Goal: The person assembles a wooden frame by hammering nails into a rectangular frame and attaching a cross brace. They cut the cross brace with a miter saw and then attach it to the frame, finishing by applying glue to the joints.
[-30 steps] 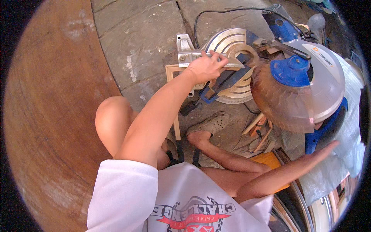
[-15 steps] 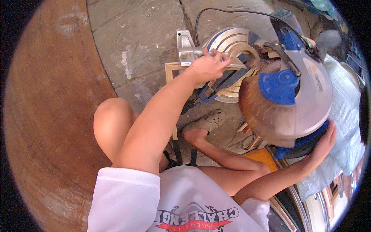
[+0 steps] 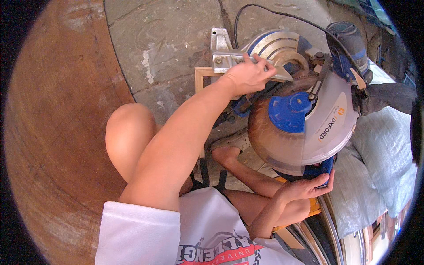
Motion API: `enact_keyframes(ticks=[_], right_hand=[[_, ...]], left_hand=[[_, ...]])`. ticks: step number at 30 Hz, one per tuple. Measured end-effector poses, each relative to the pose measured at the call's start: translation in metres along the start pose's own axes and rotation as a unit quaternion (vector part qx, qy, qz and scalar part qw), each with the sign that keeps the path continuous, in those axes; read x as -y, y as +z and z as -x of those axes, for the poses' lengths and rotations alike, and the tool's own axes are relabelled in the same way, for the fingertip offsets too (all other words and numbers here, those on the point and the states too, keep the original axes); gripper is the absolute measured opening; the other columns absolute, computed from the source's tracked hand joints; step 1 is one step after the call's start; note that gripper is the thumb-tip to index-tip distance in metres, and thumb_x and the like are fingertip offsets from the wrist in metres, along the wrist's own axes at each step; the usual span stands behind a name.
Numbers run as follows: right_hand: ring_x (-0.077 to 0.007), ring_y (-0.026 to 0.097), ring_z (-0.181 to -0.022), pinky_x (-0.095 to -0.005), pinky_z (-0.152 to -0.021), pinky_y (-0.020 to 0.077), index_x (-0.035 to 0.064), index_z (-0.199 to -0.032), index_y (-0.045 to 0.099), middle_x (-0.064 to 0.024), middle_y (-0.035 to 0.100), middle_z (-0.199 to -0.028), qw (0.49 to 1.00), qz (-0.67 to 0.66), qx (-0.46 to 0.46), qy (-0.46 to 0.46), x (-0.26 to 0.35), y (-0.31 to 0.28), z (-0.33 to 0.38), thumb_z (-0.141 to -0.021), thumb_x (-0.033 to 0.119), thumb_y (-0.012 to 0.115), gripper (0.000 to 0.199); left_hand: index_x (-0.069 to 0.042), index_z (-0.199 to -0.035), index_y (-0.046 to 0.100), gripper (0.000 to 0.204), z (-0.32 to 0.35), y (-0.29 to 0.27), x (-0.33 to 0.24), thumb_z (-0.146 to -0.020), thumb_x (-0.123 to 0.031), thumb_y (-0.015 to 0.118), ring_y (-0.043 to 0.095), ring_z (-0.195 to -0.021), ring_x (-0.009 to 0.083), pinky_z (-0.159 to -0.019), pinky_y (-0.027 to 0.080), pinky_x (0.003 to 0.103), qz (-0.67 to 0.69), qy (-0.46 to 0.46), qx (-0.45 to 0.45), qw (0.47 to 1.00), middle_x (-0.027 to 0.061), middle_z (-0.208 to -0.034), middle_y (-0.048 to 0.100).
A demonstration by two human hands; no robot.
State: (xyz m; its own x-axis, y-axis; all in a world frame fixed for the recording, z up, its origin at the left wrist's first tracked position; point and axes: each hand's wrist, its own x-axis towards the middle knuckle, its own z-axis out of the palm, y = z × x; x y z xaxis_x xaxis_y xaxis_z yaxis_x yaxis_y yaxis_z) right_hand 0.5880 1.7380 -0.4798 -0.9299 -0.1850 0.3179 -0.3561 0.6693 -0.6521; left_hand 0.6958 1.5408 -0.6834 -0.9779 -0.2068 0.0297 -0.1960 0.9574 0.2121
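My left hand (image 3: 251,78) lies over the silver metal fence (image 3: 223,62) of a mitre saw, fingers bent across its top edge. It presses a light wooden frame (image 3: 199,86) against the fence; one frame corner shows left of the hand, and the part beneath the palm is hidden. My right hand (image 3: 304,187) is closed on the saw's blue and black handle (image 3: 324,170), fingers at its far side. The mitre saw (image 3: 329,128) has a round blade behind a clear guard with a blue hub; its blade edge is close to the fence, right of my left hand.
A large brown wooden board (image 3: 57,132) curves along the left. The black cord (image 3: 282,12) loops behind the saw. A pale woven sheet (image 3: 375,163) lies at the right, with several frame strips (image 3: 309,240) below it. A foot in a clog (image 3: 229,145) rests under the saw.
The saw head has come down and left, closer to the fence. My right hand has moved left with the handle. My left hand keeps its place on the fence and frame; the view shifted slightly.
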Motion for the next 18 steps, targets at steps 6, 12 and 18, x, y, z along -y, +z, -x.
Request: enact_keyframes(ticks=[6, 12, 18], right_hand=[[-0.0252, 0.056, -0.103, -0.0386, -0.092, 0.0498, 0.0027, -0.130, 0.053, -0.0162, 0.055, -0.120, 0.999, 0.017, -0.020, -0.026, -0.011, 0.003, 0.010, -0.108, 0.034, 0.051, 0.038], [-0.0249, 0.055, -0.106, -0.0388, -0.094, 0.0487, 0.0029, -0.130, 0.054, -0.0161, 0.055, -0.121, 0.999, -0.035, -0.015, 0.011, -0.014, 0.004, 0.013, -0.108, 0.034, 0.051, 0.038], [-0.0295, 0.055, -0.109, -0.0424, -0.096, 0.0491, 0.0009, -0.132, 0.052, -0.0182, 0.055, -0.122, 0.996, -0.074, -0.042, 0.017, -0.016, 0.010, 0.016, -0.110, 0.045, 0.029, 0.055]], left_hand=[[-0.001, -0.091, 0.076, 0.025, -0.001, 0.001, 0.000, -0.084, -0.020, 0.061, 0.060, -0.108, 0.0395, -0.073, 0.061, 0.057, -0.008, -0.003, -0.012, 1.000, 0.0151, -0.120, 0.051], [-0.002, -0.091, 0.076, 0.025, -0.001, 0.003, 0.000, -0.083, -0.021, 0.061, 0.060, -0.108, 0.0398, -0.074, 0.061, 0.058, -0.003, 0.001, 0.006, 1.000, 0.0147, -0.120, 0.051], [-0.004, -0.090, 0.077, 0.025, -0.002, 0.000, 0.001, -0.082, -0.022, 0.062, 0.060, -0.109, 0.0402, -0.074, 0.061, 0.057, 0.000, 0.000, 0.006, 1.000, 0.0144, -0.121, 0.050]])
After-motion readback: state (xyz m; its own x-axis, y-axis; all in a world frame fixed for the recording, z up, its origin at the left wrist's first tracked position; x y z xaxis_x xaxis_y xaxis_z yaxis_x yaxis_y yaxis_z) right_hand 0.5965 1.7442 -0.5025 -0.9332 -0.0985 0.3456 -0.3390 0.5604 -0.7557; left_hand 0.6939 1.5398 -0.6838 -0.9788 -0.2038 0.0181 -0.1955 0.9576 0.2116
